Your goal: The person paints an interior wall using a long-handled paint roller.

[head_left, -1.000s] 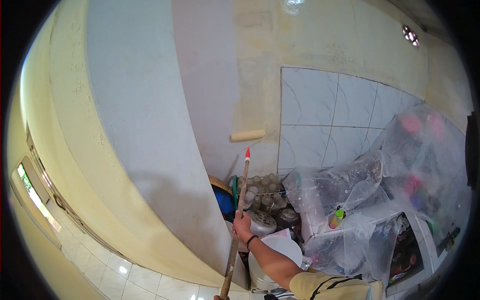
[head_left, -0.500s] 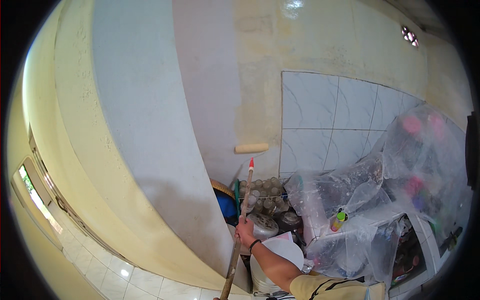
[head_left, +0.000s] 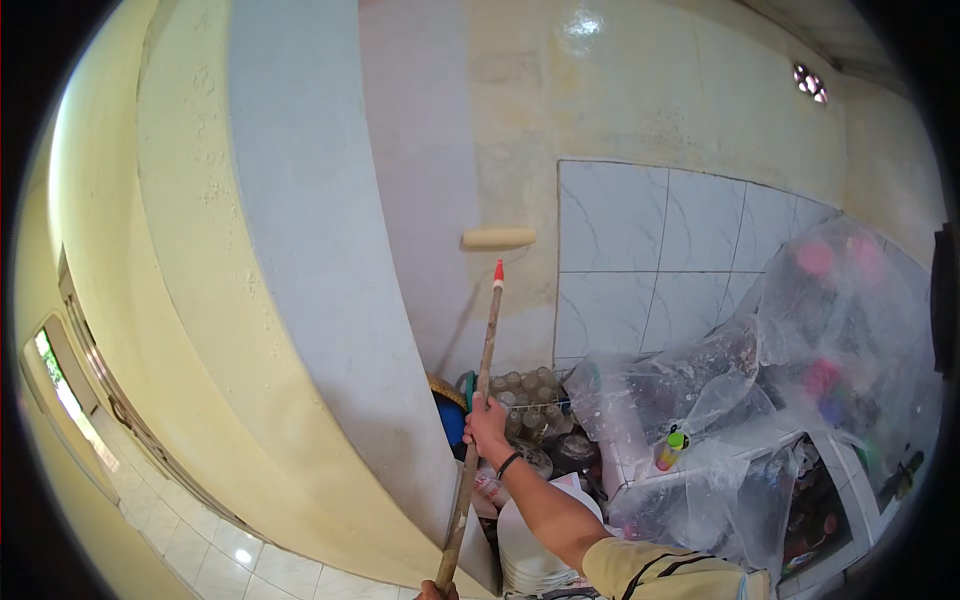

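A paint roller [head_left: 499, 237] with a cream sleeve lies against the wall, across the border between a pale lilac strip [head_left: 425, 140] and old yellowish paint [head_left: 512, 130]. Its red-tipped handle end joins a long wooden pole [head_left: 489, 340] that slants down toward me. My right hand [head_left: 486, 424] is closed round the middle of this pole, with a dark band on the wrist. Lower down, at the picture's bottom edge, my left hand [head_left: 437, 591] grips the pole's near part; only some of its fingers show.
Below the roller stand a rack of glass jars [head_left: 530, 395], dark pots [head_left: 573, 453] and a stack of white buckets [head_left: 540, 535]. Clear plastic sheeting [head_left: 690, 390] drapes the tiled counter at right, where a small green-capped bottle [head_left: 671, 450] stands. A pale wall edge [head_left: 310, 200] juts out at left.
The roller has moved up the wall, away from the jars. My right hand has risen with the pole, and more of my left hand shows at the bottom edge.
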A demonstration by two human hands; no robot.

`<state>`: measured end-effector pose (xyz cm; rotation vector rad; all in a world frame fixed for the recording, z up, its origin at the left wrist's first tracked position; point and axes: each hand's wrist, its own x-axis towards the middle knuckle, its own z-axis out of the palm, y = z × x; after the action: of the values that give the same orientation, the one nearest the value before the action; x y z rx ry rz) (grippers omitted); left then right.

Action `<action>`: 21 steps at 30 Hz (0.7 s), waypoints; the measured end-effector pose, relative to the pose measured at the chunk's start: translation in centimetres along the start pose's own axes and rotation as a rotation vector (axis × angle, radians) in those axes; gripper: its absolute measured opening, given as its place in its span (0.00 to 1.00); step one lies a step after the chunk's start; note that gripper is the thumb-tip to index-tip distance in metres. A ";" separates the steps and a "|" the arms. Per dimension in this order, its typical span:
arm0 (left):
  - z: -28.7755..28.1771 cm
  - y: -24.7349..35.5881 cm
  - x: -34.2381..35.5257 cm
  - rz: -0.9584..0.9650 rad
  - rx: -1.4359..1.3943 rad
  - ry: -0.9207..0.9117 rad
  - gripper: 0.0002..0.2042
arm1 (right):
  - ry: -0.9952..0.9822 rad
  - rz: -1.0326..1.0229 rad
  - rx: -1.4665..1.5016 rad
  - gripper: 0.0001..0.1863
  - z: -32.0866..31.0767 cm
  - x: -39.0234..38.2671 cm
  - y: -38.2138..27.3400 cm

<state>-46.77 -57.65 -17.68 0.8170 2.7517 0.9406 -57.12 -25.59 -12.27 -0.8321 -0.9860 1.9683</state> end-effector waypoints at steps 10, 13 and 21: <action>-1.6 4.6 4.1 0.134 -0.156 0.081 0.13 | -0.037 -0.233 -0.037 0.12 4.3 2.0 -8.6; -1.1 4.4 4.6 0.168 -0.194 0.116 0.14 | -0.021 -0.251 -0.069 0.12 5.0 2.0 -9.8; -0.5 0.1 0.3 0.124 -0.087 0.031 0.14 | 0.112 -0.291 -0.243 0.14 3.2 2.9 -5.9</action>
<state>-47.09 -57.71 -17.17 0.9753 2.6901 1.0959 -59.11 -21.92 -6.31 -0.8660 -1.2211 1.5600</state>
